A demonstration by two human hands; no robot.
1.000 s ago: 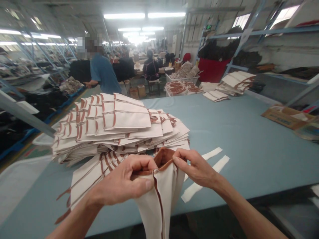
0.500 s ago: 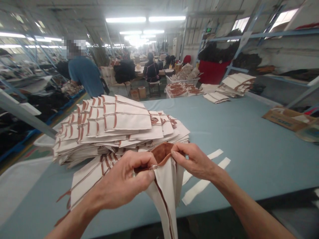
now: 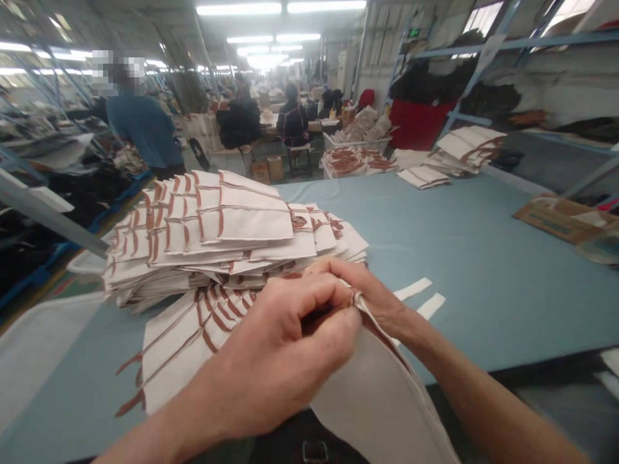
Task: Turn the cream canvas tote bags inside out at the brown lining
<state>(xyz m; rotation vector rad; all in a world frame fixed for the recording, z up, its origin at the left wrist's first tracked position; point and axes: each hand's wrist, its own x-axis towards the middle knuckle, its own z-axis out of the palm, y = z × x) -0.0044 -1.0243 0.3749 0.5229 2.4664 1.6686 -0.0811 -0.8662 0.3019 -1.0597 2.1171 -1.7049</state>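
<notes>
My left hand (image 3: 290, 348) is closed, its thumb and forefinger pinching the top edge of a cream fabric piece (image 3: 382, 399) with a brown lining and brown seam edging. Behind it, my right hand (image 3: 367, 283) curls round the far part of the same edge; its fingertips are hidden. The piece hangs down past the near table edge, its plain pale side facing me. Just beyond my hands lies a large stack of similar cream pieces (image 3: 256, 222) with brown edging. Under my left forearm, more such pieces (image 3: 169, 348) lie fanned out, brown strap ends sticking out.
Two pale fabric strips (image 3: 430, 306) lie on the blue-green table (image 3: 483, 258), right of my hands. A smaller cream stack (image 3: 464, 151) stands at the far end, a cardboard box (image 3: 556, 219) at the right edge. A person in blue (image 3: 142, 129) stands beyond on the left.
My left hand has moved right, now overlapping my right hand. The fabric piece has turned and swung right, so its broad plain side shows instead of the open brown mouth.
</notes>
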